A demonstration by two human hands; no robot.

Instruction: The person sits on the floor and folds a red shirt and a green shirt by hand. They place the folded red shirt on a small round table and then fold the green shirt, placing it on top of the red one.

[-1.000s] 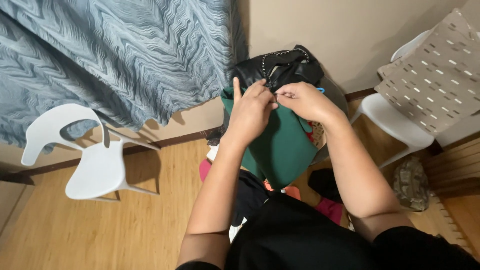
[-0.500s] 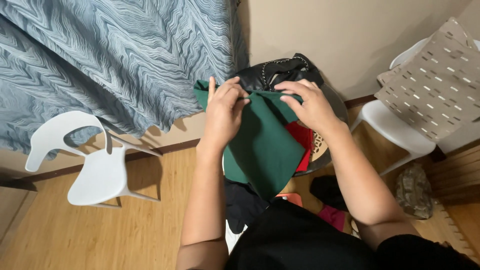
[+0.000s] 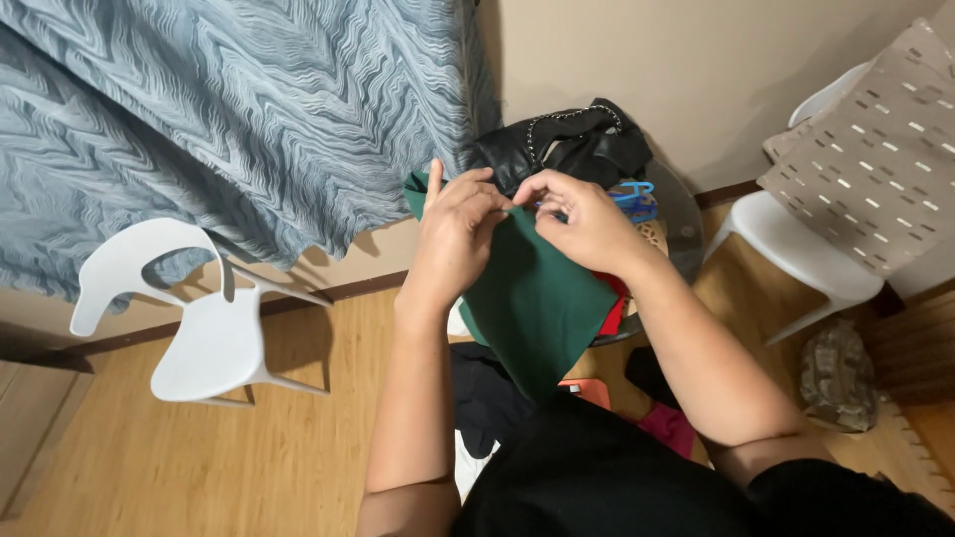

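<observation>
A dark green cloth [image 3: 537,298] hangs in front of me, held up by its top edge. My left hand [image 3: 456,234] pinches that edge near the left corner, one finger sticking up. My right hand [image 3: 579,221] grips the same edge just to the right, so the two hands nearly touch. The cloth drapes down over a red item [image 3: 613,310] and toward my lap. Behind the hands a black leather bag [image 3: 567,147] with a studded strap rests on a small round glass table [image 3: 686,224].
A white plastic chair [image 3: 214,333] stands at the left on the wooden floor, below a grey-blue patterned curtain [image 3: 229,109]. Another white chair [image 3: 796,249] at the right carries a beige cushion [image 3: 875,179]. A camouflage bag [image 3: 838,378] and dark and pink clothes [image 3: 662,418] lie on the floor.
Half a second ago my hands held the green cloth's top edge spread wide. They have come together again and the cloth now hangs narrower.
</observation>
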